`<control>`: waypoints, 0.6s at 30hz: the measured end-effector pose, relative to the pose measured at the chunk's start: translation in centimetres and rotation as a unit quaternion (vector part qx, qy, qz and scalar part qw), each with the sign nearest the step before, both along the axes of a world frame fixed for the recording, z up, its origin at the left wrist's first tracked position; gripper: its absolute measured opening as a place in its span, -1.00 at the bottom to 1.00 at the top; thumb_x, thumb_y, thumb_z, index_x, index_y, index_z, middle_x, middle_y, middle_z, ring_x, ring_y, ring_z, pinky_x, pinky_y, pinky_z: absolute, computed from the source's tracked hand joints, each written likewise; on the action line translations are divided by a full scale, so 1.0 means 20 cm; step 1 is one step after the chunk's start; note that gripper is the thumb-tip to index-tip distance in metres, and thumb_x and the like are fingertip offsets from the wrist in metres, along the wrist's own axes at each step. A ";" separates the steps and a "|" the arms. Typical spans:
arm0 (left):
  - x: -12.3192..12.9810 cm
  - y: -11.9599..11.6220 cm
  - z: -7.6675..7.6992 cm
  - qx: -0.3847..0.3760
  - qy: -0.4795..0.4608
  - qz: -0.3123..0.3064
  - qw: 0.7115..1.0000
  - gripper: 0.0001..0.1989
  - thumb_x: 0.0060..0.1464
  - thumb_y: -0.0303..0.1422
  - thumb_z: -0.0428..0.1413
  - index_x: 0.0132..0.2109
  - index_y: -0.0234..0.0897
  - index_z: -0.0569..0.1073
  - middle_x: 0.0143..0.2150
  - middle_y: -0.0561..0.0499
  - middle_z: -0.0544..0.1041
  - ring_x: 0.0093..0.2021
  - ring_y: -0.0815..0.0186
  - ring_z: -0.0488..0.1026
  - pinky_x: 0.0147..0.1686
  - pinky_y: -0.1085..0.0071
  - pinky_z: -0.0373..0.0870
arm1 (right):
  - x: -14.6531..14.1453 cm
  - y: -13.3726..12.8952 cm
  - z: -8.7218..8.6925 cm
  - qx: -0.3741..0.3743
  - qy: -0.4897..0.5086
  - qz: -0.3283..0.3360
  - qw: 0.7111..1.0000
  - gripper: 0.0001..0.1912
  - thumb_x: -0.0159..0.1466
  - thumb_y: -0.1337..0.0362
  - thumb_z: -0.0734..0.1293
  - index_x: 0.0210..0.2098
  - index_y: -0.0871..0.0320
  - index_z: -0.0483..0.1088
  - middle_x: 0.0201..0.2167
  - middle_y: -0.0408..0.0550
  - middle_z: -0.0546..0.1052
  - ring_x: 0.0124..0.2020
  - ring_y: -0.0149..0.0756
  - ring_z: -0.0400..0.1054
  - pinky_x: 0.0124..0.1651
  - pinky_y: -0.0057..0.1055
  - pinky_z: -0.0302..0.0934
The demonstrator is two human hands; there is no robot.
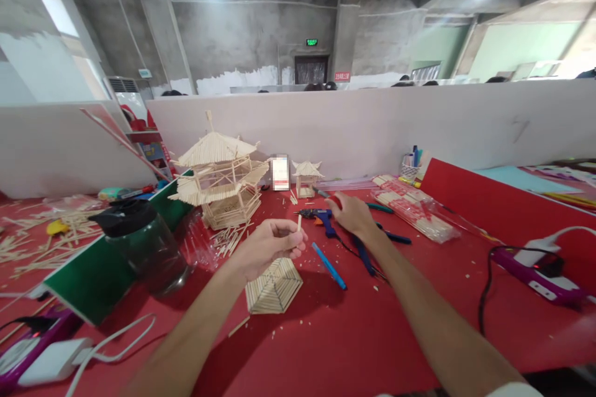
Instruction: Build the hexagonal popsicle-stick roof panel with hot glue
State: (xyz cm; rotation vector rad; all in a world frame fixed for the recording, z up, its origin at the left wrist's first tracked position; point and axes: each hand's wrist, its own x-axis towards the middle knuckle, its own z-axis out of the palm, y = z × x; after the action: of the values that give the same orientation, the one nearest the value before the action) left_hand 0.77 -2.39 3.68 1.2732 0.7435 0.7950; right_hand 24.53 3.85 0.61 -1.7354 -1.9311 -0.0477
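Observation:
My left hand (274, 242) pinches a short wooden stick (299, 222) upright between thumb and fingers. Below it, a hexagonal panel of wooden sticks (274, 288) with dark lines lies on the table. My right hand (351, 214) is closed around a slim tool (320, 191) with a greyish-green end; its kind is unclear. A blue glue gun (323, 218) lies just beside that hand, and dark blue-handled pliers (365, 257) lie under the wrist. Between the hands rests a blue pen (329, 267). A small stick pavilion (306, 180) stands beyond them.
A large stick pavilion (221, 177) stands at left, behind a dark-lidded jug (144, 245). Packs of sticks (416, 208) lie at right, near a pen basket (410, 165). Purple power strips (540, 279) with cables sit at both sides. A white partition (349, 130) bounds the back.

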 end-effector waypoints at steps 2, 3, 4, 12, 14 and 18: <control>0.00 0.01 -0.01 -0.002 -0.008 0.032 0.999 -0.69 -0.16 -0.24 0.38 -0.34 -0.39 0.55 -0.45 0.03 0.52 -0.50 0.53 0.39 -0.44 0.60 0.34 | 0.06 -0.02 0.03 0.054 0.071 0.047 0.995 -0.60 0.41 0.06 0.03 -0.21 0.16 0.37 -0.29 0.04 0.54 -0.23 -0.18 0.41 -0.23 -0.39 0.10; 0.00 0.03 -0.02 -0.007 -0.006 0.046 0.999 -0.68 -0.19 -0.25 0.39 -0.35 -0.39 0.55 -0.46 0.04 0.51 -0.51 0.54 0.39 -0.45 0.61 0.33 | 0.07 -0.04 0.04 0.071 0.097 0.091 0.989 -0.58 0.43 0.06 0.00 -0.22 0.15 0.36 -0.32 0.01 0.53 -0.27 -0.21 0.40 -0.24 -0.40 0.10; -0.01 0.05 -0.04 -0.011 -0.006 0.061 0.998 -0.68 -0.24 -0.27 0.41 -0.36 -0.38 0.55 -0.47 0.06 0.50 -0.51 0.54 0.38 -0.47 0.62 0.32 | 0.06 -0.07 0.05 0.078 0.112 0.141 0.981 -0.57 0.43 0.05 -0.02 -0.23 0.15 0.34 -0.37 -0.03 0.52 -0.32 -0.24 0.39 -0.26 -0.42 0.10; -0.04 0.13 -0.12 0.010 -0.004 0.089 0.996 -0.66 -0.27 -0.24 0.41 -0.37 -0.37 0.54 -0.47 0.06 0.50 -0.49 0.51 0.38 -0.45 0.58 0.30 | -0.14 -0.18 0.03 0.030 0.005 0.306 0.952 -0.74 0.42 0.14 0.09 -0.15 0.14 0.31 -0.33 -0.03 0.50 -0.30 -0.25 0.34 -0.29 -0.43 -0.01; -0.03 0.13 -0.12 0.018 -0.002 0.090 0.996 -0.65 -0.28 -0.23 0.41 -0.37 -0.37 0.53 -0.49 0.07 0.50 -0.49 0.49 0.38 -0.44 0.56 0.30 | -0.15 -0.18 0.02 0.032 -0.010 0.315 0.948 -0.74 0.41 0.14 0.10 -0.17 0.14 0.31 -0.31 -0.03 0.50 -0.28 -0.25 0.34 -0.29 -0.43 -0.03; -0.03 0.13 -0.12 0.040 0.005 0.085 0.996 -0.67 -0.23 -0.21 0.39 -0.39 -0.37 0.53 -0.53 0.08 0.48 -0.50 0.49 0.36 -0.44 0.55 0.28 | -0.17 -0.18 0.02 0.026 -0.033 0.313 0.949 -0.75 0.41 0.15 0.10 -0.18 0.13 0.31 -0.32 -0.06 0.51 -0.32 -0.27 0.33 -0.33 -0.43 -0.08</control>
State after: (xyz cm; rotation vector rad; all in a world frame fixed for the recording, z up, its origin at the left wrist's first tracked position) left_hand 0.10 0.23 1.23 1.2985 0.8439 0.9649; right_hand 21.23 0.28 1.08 -1.0288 -2.4174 0.0759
